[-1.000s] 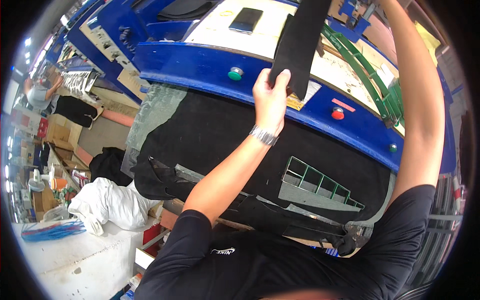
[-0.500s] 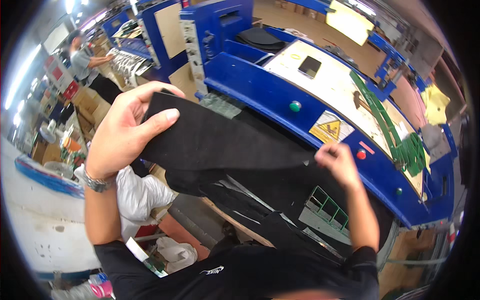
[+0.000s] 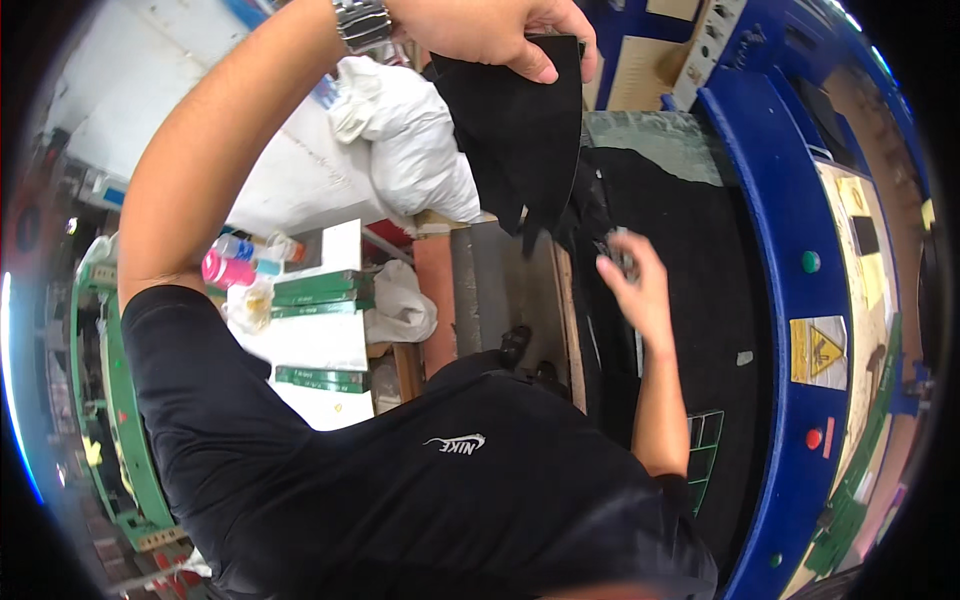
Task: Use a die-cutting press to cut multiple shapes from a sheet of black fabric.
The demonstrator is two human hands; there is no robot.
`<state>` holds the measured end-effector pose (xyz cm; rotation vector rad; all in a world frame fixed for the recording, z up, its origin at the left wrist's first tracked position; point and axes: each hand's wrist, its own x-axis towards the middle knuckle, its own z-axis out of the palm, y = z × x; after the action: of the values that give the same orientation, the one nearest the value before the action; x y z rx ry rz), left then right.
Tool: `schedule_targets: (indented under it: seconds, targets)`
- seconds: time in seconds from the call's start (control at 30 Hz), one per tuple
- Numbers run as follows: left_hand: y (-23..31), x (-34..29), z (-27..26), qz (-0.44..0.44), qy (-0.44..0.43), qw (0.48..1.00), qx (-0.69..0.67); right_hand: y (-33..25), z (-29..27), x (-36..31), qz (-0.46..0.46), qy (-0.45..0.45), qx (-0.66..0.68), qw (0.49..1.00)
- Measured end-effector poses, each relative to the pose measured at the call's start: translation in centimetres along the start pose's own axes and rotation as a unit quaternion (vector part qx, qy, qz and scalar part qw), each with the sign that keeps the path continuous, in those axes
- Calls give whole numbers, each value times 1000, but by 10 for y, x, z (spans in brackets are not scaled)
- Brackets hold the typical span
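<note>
My left hand [image 3: 485, 32], at the top, is closed on a black sheet-material piece [image 3: 525, 120], thumb on the near face and fingers behind. The piece hangs down, its lower end narrow and ragged. My right hand [image 3: 642, 300] is lower and to the right, with thumb and forefinger curved apart. It hovers by dark strips of scrap [image 3: 590, 215] at the edge of a wide black sheet [image 3: 690, 270]; no held thing shows in it. On that sheet lies a green metal frame [image 3: 704, 450], partly hidden by my right forearm.
A blue machine beam [image 3: 765, 250] with buttons and a warning sign runs down the right. White sacks [image 3: 415, 130] bulge left of the hanging piece. Green bars [image 3: 320, 290], a pink-capped bottle [image 3: 228, 268] and a white board are at left. My shoes [image 3: 515, 343] stand below.
The view has swung left and downward. My left hand has carried the black piece over beside the white sacks. My right hand has come away from the piece's end, its fingers now parted.
</note>
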<state>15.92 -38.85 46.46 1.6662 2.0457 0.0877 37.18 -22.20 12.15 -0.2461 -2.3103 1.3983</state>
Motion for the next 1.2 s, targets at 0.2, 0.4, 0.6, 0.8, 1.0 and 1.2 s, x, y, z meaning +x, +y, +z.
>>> schedule_targets:
  seconds: [0.2, 0.4, 0.6, 0.8, 1.0, 1.2]
  targets:
    - [20, -23, 18, -25, 47, 997, 51, -97, 29, 66, -173, 31, 82, 981]
    - [32, -37, 27, -49, 72, 996, -2, -93, 52, 83, -165, 7, 293, 942]
    - [5, -44, 57, 11, 209, 974, 86, -93, 35, 59, -87, -71, 284, 952]
    - [-3, -37, 76, 8, 235, 968, -91, -113, 15, 25, -34, -118, 352, 928]
    - [9, -17, 81, 41, 236, 961, -141, -100, 23, 24, -25, -97, 364, 926]
    - [26, -16, 78, 82, 275, 958, -21, -90, 15, 27, -28, -20, 168, 985]
